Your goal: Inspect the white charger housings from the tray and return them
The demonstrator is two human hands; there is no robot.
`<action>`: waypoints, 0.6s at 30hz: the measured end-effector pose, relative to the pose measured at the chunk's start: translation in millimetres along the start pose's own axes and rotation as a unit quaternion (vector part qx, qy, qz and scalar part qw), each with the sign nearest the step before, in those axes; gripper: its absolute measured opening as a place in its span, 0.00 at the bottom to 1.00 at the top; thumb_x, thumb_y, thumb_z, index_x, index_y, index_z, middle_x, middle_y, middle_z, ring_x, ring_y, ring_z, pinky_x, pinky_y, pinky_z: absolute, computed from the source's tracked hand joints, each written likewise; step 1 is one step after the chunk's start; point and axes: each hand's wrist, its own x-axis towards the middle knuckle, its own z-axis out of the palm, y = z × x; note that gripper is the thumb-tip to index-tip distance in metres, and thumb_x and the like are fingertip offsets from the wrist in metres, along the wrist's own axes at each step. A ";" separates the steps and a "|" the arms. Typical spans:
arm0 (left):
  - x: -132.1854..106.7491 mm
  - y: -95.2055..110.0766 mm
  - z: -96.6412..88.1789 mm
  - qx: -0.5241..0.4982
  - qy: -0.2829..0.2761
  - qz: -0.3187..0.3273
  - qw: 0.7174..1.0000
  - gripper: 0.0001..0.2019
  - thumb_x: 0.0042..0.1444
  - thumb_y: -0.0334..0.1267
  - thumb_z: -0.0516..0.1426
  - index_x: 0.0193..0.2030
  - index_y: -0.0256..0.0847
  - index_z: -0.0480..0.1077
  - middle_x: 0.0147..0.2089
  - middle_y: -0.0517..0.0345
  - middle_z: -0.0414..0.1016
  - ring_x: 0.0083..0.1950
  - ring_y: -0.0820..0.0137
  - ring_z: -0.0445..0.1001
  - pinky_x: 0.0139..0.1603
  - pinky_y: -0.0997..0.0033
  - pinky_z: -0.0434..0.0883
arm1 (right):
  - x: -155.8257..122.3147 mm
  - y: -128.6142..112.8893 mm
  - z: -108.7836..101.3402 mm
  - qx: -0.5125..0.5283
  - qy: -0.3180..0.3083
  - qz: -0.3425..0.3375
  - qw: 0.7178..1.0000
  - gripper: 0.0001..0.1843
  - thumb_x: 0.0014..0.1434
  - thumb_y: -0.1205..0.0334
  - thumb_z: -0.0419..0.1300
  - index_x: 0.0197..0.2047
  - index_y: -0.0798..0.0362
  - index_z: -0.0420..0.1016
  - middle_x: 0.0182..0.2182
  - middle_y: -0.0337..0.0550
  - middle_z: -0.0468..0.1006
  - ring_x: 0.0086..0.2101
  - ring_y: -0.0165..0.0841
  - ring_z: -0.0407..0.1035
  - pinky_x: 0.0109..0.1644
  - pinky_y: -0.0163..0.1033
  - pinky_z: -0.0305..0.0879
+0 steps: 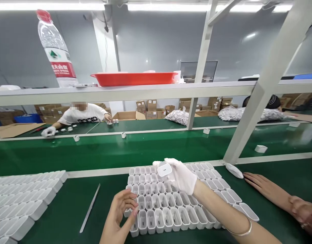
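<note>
My right hand (181,176), in a white glove, grips a small white plastic housing (164,170) with rounded corners and a dark slot in its face. It is held above the back rows of a block of similar open-topped white housings (168,217), which stand upright side by side on the green table; several have a dark slot at the bottom. My left hand (124,213), bare, is at the block's front left edge. Its fingers are curled, with a gap between them and the thumb. Whether the fingertips touch the nearest housings cannot be made out.
Metal tweezers (90,207) lie left of the block. Another block of white housings (28,200) fills the left side. A co-worker's hand (268,189) rests at right near a white gloved fingertip. Beyond runs a green conveyor (151,149); a slanted white post (262,81) stands at right.
</note>
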 end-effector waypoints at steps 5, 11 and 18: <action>13.1 -15.6 -8.7 0.005 -0.005 0.010 1.000 0.25 0.56 0.60 0.63 0.50 0.44 0.69 0.42 0.51 0.76 0.42 0.61 0.77 0.44 0.64 0.76 | 53.1 -1.4 -21.3 -0.205 0.068 -0.056 0.975 0.23 0.58 0.52 0.65 0.51 0.58 0.74 0.33 0.41 0.77 0.31 0.31 0.70 0.38 0.40 0.70; 32.9 -30.0 -21.4 0.046 -0.019 0.041 0.998 0.20 0.58 0.53 0.63 0.49 0.41 0.68 0.42 0.50 0.76 0.44 0.61 0.77 0.48 0.62 0.75 | 114.1 8.6 -30.2 -0.439 0.109 -0.008 0.892 0.11 0.65 0.58 0.63 0.45 0.57 0.75 0.39 0.42 0.78 0.39 0.34 0.73 0.50 0.47 0.71; 43.5 -41.2 -26.5 0.075 0.013 0.038 0.996 0.17 0.61 0.48 0.61 0.49 0.40 0.69 0.44 0.48 0.76 0.46 0.60 0.77 0.51 0.59 0.74 | 121.5 8.7 -28.3 -0.554 0.127 0.018 0.822 0.19 0.67 0.54 0.61 0.56 0.57 0.73 0.48 0.48 0.78 0.45 0.38 0.76 0.54 0.52 0.73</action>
